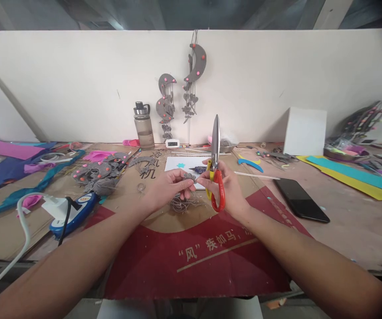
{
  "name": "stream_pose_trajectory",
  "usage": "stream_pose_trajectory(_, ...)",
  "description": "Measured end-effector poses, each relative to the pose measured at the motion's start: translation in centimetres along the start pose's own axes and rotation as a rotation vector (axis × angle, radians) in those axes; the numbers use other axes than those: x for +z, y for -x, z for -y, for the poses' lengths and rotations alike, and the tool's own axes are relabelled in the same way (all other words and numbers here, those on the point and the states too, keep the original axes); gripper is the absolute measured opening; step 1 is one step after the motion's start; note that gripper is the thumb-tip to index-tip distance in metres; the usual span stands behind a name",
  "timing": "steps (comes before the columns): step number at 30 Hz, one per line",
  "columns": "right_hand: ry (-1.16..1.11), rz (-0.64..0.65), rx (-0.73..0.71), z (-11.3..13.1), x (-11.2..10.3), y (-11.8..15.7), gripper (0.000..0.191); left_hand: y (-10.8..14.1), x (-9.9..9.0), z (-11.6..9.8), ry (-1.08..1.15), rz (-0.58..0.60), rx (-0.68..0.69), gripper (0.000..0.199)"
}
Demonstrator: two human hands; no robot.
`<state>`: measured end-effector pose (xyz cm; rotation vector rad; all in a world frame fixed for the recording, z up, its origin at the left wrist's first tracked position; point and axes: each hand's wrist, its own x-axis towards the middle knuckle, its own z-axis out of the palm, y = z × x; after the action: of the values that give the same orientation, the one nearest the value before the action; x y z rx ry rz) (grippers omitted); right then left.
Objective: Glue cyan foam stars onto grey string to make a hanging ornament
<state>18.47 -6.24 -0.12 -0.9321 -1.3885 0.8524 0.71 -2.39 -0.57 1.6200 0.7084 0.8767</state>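
Between the fingertips of my left hand (174, 182) is a small grey felt piece (189, 176), its exact shape too small to make out. My right hand (228, 184) has scissors (216, 146) hooked on its fingers, blades pointing up, one handle red and one yellow. The thumb and finger of that hand also pinch at the edge of the grey piece. Below the hands lies a tangle of grey cord (181, 203) on the cardboard (194, 252). Behind them rests a white sheet (174, 163) with a small turquoise flower shape (180, 165).
A black phone (300, 199) lies at right, near yellow and turquoise felt sheets (356, 175). At left are a blue power strip (78, 215), grey yarn (102, 186) and coloured felt (11, 149). A water bottle (143, 128) stands at the back; grey moon hangings (199, 64) hang on the wall.
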Motion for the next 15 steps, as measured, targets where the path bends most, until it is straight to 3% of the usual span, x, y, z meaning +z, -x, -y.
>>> stream_pose_trajectory(3, -0.025, 0.010, 0.011, 0.51, -0.31, -0.01, 0.052, -0.29, -0.32, 0.04, 0.120, -0.066, 0.001, 0.023)
stream_pose_trajectory(8, -0.010, 0.141, 0.031, 0.40, -0.70, -0.06, 0.043, -0.57, -0.84, 0.07, 0.144, -0.158, 0.044, 0.020)
stream_pose_trajectory(12, -0.073, 0.125, 0.107, 0.03, -0.40, 0.01, 0.047, -0.38, -1.04, 0.45, -0.154, -0.275, 0.210, 0.013)
stream_pose_trajectory(15, -0.153, 0.091, 0.171, 0.28, 0.02, 0.17, 0.053, -0.05, -0.87, 0.53, -0.509, -0.355, 0.422, 0.027)
